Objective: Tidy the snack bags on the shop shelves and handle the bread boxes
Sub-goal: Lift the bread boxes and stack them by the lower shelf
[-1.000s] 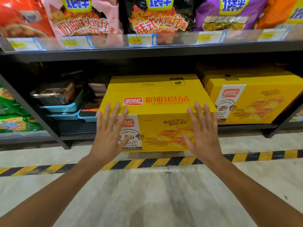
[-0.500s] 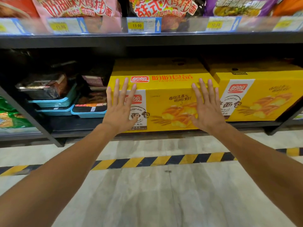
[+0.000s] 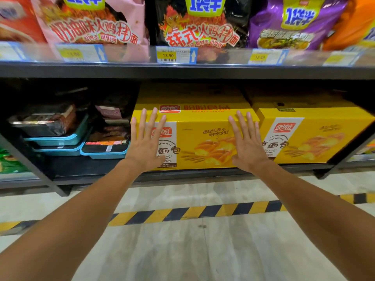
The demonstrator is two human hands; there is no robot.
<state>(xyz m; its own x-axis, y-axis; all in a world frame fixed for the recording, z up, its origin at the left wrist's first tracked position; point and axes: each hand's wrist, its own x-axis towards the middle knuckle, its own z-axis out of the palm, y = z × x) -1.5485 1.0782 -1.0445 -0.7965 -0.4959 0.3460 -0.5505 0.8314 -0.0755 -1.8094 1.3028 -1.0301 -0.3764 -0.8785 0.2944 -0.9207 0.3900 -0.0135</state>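
Note:
A yellow bread box (image 3: 203, 147) sits on the bottom shelf (image 3: 97, 175), its printed front facing me. My left hand (image 3: 145, 145) lies flat on the left part of that front with fingers straight and spread. My right hand (image 3: 247, 145) presses flat on the right part the same way. A second yellow bread box (image 3: 316, 138) stands right beside it on the right. Snack bags line the shelf above: a pink bag (image 3: 91, 23), a black bag (image 3: 198, 25) and a purple bag (image 3: 292, 25).
Teal trays of packed food (image 3: 105, 147) are stacked left of the bread box. Price tags (image 3: 175, 55) run along the upper shelf's front rail. A yellow and black hazard stripe (image 3: 192, 213) crosses the pale floor in front of the shelf. Green bags (image 3: 8, 161) show at far left.
The bread box stuck out over the floor a second ago; now it sits back on the shelf, level with the neighbouring box. Both hands followed it inward, flat on its front.

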